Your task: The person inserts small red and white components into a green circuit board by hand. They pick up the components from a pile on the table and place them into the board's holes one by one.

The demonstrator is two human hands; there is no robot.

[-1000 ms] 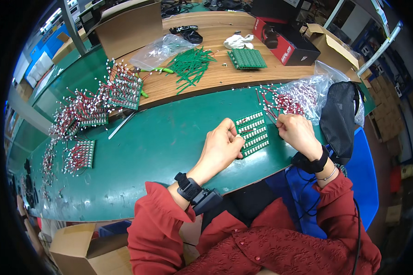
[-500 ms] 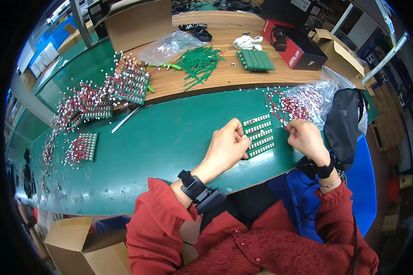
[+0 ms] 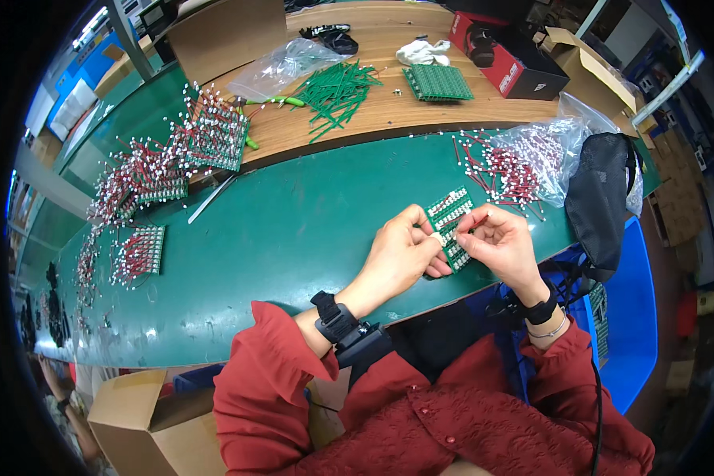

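A green circuit board panel (image 3: 450, 208) with rows of small white connectors sits at an angle on the bench in front of me. My left hand (image 3: 401, 252) grips its left and lower edge between thumb and fingers. Over the panel's right side is my right hand (image 3: 506, 244), pinching a short red wire (image 3: 481, 221) by one end, close to the connectors. Whether the wire's tip touches a connector is hidden by the fingers. Beyond the right hand lies a loose pile of red wires (image 3: 506, 168) with white plugs, spilling from a clear plastic bag (image 3: 563, 143).
Wired boards (image 3: 145, 252) stand at the left, with bigger bundles (image 3: 155, 170) behind. A thin metal strip (image 3: 212, 198) lies nearby. Green strips (image 3: 337, 91), stacked boards (image 3: 438, 82) and a red box (image 3: 509, 63) occupy the wooden shelf. A black pouch (image 3: 599, 206) and blue bin (image 3: 631, 317) are right.
My right hand has moved left from the wire pile to the board, bringing a red wire. The board is now tilted in my left hand's grip. The whole view has shifted slightly.
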